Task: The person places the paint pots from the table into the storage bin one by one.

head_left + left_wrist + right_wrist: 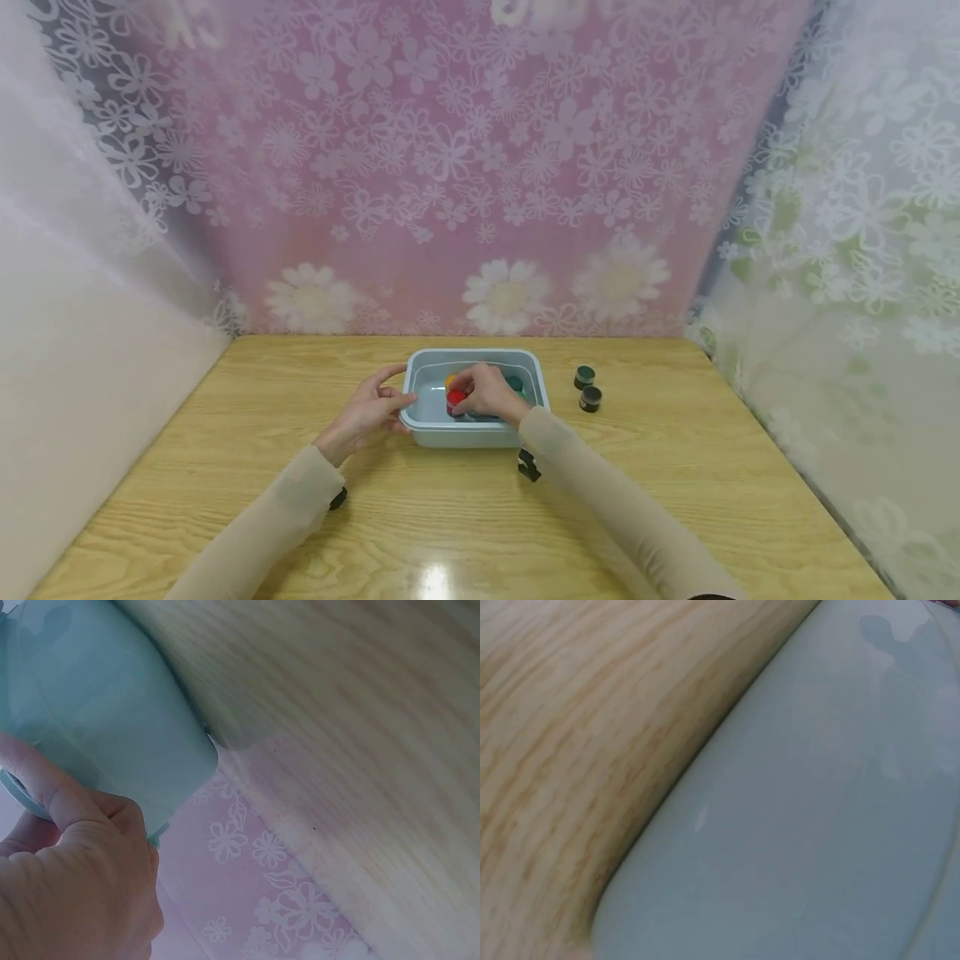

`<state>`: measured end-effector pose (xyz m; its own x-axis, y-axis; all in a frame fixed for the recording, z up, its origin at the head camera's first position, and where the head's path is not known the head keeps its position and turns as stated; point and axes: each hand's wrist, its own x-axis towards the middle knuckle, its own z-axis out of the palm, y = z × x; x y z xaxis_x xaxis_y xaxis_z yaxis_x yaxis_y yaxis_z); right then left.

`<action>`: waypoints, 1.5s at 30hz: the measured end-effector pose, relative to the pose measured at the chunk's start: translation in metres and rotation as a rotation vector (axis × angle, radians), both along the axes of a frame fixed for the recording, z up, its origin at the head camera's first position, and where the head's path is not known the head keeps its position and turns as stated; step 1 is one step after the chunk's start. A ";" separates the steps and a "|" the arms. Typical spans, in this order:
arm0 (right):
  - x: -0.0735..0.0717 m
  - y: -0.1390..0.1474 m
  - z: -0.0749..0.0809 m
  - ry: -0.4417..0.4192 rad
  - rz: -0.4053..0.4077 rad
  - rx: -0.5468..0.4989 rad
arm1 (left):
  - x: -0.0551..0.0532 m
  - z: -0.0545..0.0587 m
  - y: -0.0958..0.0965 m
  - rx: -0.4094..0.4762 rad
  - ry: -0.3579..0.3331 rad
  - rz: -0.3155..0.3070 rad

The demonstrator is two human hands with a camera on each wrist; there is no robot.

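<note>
A pale blue-grey plastic basin (468, 437) sits on the wooden table. My left hand (367, 410) grips its left end, thumb over the rim and fingers around the outside; the left wrist view shows this hand (82, 877) against the basin's wall (112, 697). Reaching inside, my right hand (486, 390) pinches a small red jar (454, 402) low in the basin. A yellow-orange jar (450, 381) lies just behind it, partly hidden by the fingers. To the right of that hand, a dark green jar (514, 382) shows. The basin's outer wall (780, 810) fills most of the right wrist view.
Two small dark-lidded jars, one greenish (584, 377) and one blackish (590, 399), stand on the table right of the basin. The wooden table (420, 517) extends around it. A pink floral curtain (480, 167) hangs behind, with pale curtains at both sides.
</note>
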<state>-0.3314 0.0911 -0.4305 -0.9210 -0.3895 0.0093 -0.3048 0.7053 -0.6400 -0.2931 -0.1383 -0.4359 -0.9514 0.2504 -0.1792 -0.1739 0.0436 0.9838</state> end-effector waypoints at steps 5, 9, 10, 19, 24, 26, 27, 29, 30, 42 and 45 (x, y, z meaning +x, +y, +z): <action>0.000 -0.001 0.002 0.002 -0.001 -0.003 | 0.000 0.002 -0.001 -0.003 0.010 -0.001; 0.000 -0.001 0.004 -0.003 -0.022 -0.001 | 0.001 0.006 0.000 -0.010 0.008 0.001; 0.000 -0.001 0.004 -0.004 -0.027 -0.001 | 0.001 0.007 0.000 -0.009 0.006 0.001; 0.004 0.007 0.010 -0.052 -0.047 -0.104 | 0.001 0.009 0.002 -0.015 -0.005 0.005; 0.007 0.016 0.013 -0.060 -0.030 -0.170 | 0.000 0.007 0.001 -0.008 -0.002 -0.001; 0.007 0.021 0.014 -0.069 -0.022 -0.186 | 0.000 0.005 0.001 0.000 -0.006 -0.004; 0.007 0.024 0.014 -0.072 -0.024 -0.186 | 0.000 0.005 0.001 0.002 -0.006 -0.004; 0.006 0.029 0.016 -0.083 -0.027 -0.195 | 0.000 0.005 0.001 0.005 -0.008 -0.001; 0.006 0.031 0.017 -0.090 -0.026 -0.206 | 0.001 0.005 0.001 0.004 -0.009 0.002; 0.000 0.069 0.033 -0.142 -0.039 -0.399 | 0.000 0.003 0.000 -0.010 -0.022 0.028; 0.000 0.079 0.037 -0.157 -0.020 -0.457 | 0.001 0.002 -0.001 0.000 -0.024 0.024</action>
